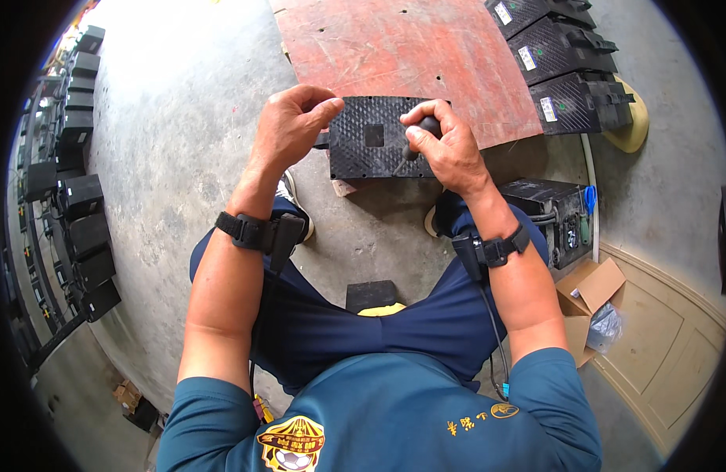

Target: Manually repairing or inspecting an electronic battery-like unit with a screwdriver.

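A flat black box with a textured top and a dark square patch lies on the near end of a reddish board. My right hand is closed round the dark handle of a screwdriver. Its thin shaft slants down and left toward the box's near edge; whether the tip sits in a screw is too small to tell. At the box's far left corner, my left hand has its thumb and forefinger together. What it may hold there is hidden.
Black cases with handles lie in a row at the far right. Close to my right knee is a black unit with cables, and an open cardboard box stands nearer. Racks of black boxes line the left side.
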`<state>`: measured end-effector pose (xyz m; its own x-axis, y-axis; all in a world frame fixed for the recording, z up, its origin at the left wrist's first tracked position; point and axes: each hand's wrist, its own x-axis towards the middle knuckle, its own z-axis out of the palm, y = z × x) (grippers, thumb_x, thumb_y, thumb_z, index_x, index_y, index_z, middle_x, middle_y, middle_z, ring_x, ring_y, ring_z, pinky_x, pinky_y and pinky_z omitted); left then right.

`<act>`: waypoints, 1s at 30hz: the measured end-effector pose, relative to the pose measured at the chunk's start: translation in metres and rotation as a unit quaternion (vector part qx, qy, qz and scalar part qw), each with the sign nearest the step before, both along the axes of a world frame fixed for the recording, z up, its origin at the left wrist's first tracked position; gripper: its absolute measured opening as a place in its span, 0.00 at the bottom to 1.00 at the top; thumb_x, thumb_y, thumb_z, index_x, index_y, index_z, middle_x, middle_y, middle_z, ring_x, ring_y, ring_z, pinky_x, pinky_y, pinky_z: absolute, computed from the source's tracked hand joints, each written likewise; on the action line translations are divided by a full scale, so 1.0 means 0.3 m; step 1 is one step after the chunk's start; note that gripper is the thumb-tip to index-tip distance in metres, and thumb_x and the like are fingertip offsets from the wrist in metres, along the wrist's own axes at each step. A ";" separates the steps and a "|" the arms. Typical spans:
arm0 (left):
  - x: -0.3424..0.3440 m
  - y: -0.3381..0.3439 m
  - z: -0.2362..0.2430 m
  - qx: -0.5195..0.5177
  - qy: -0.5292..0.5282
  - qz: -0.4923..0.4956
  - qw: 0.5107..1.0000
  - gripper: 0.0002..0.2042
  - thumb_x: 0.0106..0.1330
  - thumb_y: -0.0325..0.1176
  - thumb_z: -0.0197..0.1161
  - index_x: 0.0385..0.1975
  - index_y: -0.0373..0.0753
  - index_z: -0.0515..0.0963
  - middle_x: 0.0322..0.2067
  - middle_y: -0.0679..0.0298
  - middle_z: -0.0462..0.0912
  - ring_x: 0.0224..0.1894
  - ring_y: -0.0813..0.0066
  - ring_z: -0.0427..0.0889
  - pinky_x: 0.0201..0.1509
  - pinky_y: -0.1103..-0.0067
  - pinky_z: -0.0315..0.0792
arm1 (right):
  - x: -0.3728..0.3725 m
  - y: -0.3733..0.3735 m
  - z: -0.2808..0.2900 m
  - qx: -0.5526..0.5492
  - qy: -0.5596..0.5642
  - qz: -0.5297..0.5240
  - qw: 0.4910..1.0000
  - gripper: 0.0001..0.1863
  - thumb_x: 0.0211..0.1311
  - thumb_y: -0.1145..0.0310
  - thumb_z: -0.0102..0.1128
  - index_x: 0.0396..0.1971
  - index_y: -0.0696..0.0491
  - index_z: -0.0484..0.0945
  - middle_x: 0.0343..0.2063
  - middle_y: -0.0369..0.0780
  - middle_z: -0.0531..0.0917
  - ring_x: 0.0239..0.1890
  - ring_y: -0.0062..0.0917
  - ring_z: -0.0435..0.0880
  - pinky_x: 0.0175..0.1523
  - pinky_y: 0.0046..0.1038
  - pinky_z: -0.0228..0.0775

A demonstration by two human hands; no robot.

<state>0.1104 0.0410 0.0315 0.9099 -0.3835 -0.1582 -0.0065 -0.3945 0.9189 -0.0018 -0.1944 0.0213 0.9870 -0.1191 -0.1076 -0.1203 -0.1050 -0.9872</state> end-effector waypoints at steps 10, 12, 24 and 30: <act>0.001 -0.004 -0.015 0.002 -0.007 -0.006 1.000 0.14 0.68 0.39 0.70 0.42 0.32 0.86 0.31 0.61 0.88 0.32 0.78 0.84 0.36 0.79 0.78 | -0.008 0.004 0.041 0.026 0.070 0.145 0.987 0.09 0.68 0.67 0.62 0.38 0.57 0.84 0.25 0.29 0.78 0.30 0.12 0.73 0.36 0.19 0.68; 0.000 -0.011 -0.010 0.000 -0.009 -0.007 1.000 0.14 0.68 0.39 0.70 0.42 0.32 0.86 0.31 0.61 0.88 0.32 0.78 0.84 0.36 0.79 0.78 | -0.005 -0.014 0.057 0.029 0.088 0.154 0.984 0.09 0.68 0.68 0.61 0.40 0.57 0.85 0.31 0.32 0.82 0.34 0.14 0.77 0.41 0.20 0.71; 0.034 0.022 -0.069 -0.047 0.001 -0.037 0.998 0.11 0.70 0.33 0.67 0.42 0.29 0.84 0.33 0.63 0.86 0.33 0.79 0.82 0.39 0.80 0.77 | 0.003 -0.009 0.024 -0.066 0.068 0.278 0.956 0.16 0.57 0.65 0.61 0.42 0.59 0.86 0.40 0.45 0.89 0.44 0.31 0.88 0.52 0.30 0.78; 0.043 0.015 -0.087 -0.043 0.010 -0.044 0.998 0.13 0.70 0.36 0.68 0.43 0.30 0.84 0.34 0.63 0.86 0.34 0.78 0.82 0.40 0.80 0.77 | -0.007 -0.014 0.046 -0.107 0.096 0.256 0.956 0.21 0.56 0.61 0.63 0.46 0.58 0.85 0.43 0.46 0.88 0.46 0.34 0.87 0.54 0.31 0.78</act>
<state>0.1234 0.0454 0.0053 0.8688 -0.4754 -0.1387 -0.0196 -0.3127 0.9496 -0.0039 -0.1988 0.0352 0.8861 0.3354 -0.3198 -0.1757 -0.3956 -0.9015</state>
